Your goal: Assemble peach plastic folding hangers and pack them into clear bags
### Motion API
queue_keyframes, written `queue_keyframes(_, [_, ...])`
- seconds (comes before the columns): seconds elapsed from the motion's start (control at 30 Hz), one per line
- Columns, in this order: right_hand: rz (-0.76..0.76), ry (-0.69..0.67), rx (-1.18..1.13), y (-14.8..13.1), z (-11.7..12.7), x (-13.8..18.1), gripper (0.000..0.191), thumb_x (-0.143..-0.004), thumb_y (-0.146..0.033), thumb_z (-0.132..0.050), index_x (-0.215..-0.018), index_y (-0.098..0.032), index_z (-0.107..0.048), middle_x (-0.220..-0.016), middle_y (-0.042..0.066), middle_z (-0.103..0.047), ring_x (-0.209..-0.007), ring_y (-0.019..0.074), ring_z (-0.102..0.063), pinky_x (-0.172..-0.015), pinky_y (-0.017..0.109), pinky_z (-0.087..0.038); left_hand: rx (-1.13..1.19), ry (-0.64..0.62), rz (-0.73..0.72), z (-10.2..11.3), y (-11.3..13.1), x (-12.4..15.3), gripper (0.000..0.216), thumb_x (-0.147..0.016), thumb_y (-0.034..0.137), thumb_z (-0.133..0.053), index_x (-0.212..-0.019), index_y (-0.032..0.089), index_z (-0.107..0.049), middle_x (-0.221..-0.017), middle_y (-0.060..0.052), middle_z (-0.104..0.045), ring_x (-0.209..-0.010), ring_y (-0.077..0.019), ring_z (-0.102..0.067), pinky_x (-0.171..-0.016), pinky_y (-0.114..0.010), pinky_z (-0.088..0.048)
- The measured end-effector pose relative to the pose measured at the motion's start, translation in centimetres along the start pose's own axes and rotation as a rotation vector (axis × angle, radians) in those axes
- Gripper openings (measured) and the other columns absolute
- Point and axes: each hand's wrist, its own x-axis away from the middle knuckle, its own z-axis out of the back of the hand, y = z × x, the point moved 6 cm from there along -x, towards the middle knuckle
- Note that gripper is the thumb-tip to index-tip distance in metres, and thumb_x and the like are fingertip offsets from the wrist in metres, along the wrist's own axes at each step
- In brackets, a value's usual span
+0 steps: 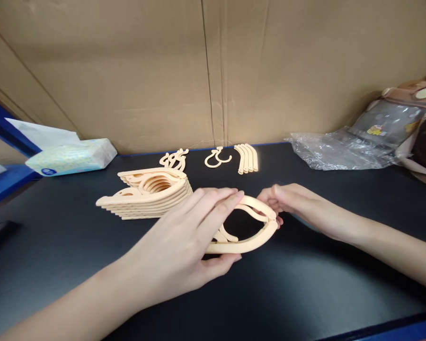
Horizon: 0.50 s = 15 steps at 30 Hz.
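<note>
Looking down from my head camera, I see my left hand [188,237] wrapped around the near and left side of a peach plastic hanger piece [250,227], fingers laid over its top edge and thumb tucked under the lower rim. My right hand [298,203] pinches the piece's right tip, fingertips closed on it. The piece sits low over the black table [305,284], near its middle; I cannot tell whether it touches the surface. Just behind my left hand lies a stack of the same pieces [149,194]. Farther back are loose hooks [217,157] and a row of curved bars [246,158]. A tissue pack [73,156] sits far left, crumpled clear plastic [337,151] far right, before a cardboard wall [213,71].
</note>
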Motion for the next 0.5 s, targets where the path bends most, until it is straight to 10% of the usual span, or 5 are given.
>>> queue_keyframes(0.27, [-0.031,0.075,0.085,1.3,1.3,-0.8,0.038,-0.094,-0.051,-0.054,-0.087,-0.016,-0.068,-0.069,0.001,-0.062,-0.064,0.0117,-0.054,-0.060,0.026,-0.041,-0.056,-0.008,0.210,6.4,-6.8,0.1,0.057,-0.090,0.049,-0.057,-0.139,0.022,-0.049,-0.130,-0.007,-0.058,-0.112,-0.0237,-0.058,-0.093,-0.034,-0.049])
queue_keyframes(0.5, [-0.082,0.049,0.169,1.4,0.7,-0.7,0.032,-0.091,-0.048,-0.059,-0.087,-0.018,-0.069,-0.072,0.000,-0.061,-0.068,0.0127,-0.055,-0.062,0.027,-0.042,-0.043,-0.122,0.438,6.6,-12.4,3.2,0.060,-0.085,0.054,-0.059,-0.138,0.026,-0.052,-0.131,-0.004,-0.059,-0.113,-0.0264,-0.056,-0.097,-0.036,-0.046])
